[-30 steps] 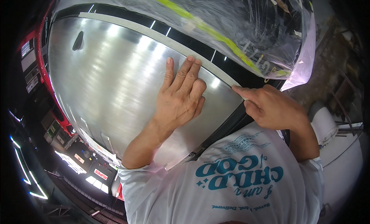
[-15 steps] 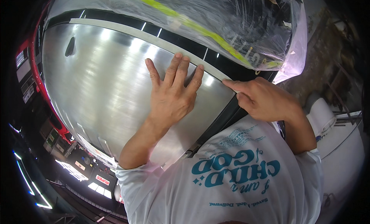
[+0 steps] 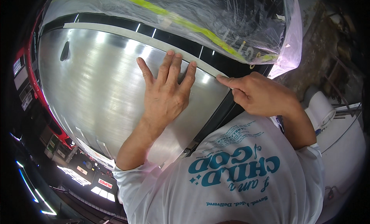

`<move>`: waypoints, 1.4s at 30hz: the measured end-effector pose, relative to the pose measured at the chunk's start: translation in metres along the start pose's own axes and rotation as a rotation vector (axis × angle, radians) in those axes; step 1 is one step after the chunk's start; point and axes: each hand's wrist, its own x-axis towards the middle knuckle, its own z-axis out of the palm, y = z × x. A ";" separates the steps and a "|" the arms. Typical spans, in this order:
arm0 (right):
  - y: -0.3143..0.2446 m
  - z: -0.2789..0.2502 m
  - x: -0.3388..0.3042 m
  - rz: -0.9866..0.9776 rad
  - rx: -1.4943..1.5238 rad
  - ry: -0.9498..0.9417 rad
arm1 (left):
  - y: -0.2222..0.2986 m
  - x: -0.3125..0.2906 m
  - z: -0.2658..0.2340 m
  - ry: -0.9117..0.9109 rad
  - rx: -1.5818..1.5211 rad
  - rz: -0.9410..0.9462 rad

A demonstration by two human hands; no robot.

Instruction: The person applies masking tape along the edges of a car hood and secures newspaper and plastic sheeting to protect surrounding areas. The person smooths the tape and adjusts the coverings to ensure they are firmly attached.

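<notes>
A brushed silver metal vehicle panel fills the middle left. Pale masking tape runs along its upper edge, beside a glossy black strip. My left hand lies on the panel with fingers spread, its middle fingertips touching the tape's lower edge. Farther right, my right hand has its index finger stretched onto the tape's right end. Its thumb sits lower, by the panel's corner, and the other fingers are curled under, partly hidden. I see nothing held in either hand.
Clear plastic sheeting with a yellow-green tape band covers the area above the black strip. A dark teardrop-shaped opening marks the panel's left. Red bodywork is at far left; a white bulky object stands at right.
The whole scene has shifted slightly left in the picture. Both hands keep nearly the same place and pose on the panel and tape.
</notes>
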 end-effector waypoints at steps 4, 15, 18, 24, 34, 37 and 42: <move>0.003 0.007 0.002 0.001 -0.079 0.008 | 0.002 0.001 -0.003 -0.021 -0.006 -0.021; 0.004 0.008 0.003 -0.017 -0.099 0.010 | 0.007 -0.002 0.002 0.005 -0.070 -0.038; -0.004 0.001 0.004 0.045 -0.070 -0.029 | 0.010 0.000 -0.001 -0.034 -0.052 0.009; -0.002 0.003 0.003 0.014 -0.073 -0.010 | 0.016 0.007 -0.002 0.009 -0.043 0.074; 0.002 0.006 0.001 0.022 -0.074 -0.033 | -0.017 0.003 -0.008 0.056 -0.132 -0.027; 0.004 0.006 -0.001 0.009 -0.082 -0.023 | -0.012 0.001 -0.006 0.044 -0.116 -0.054; 0.004 0.007 -0.004 0.052 -0.121 -0.060 | -0.010 0.000 -0.004 0.038 -0.073 -0.062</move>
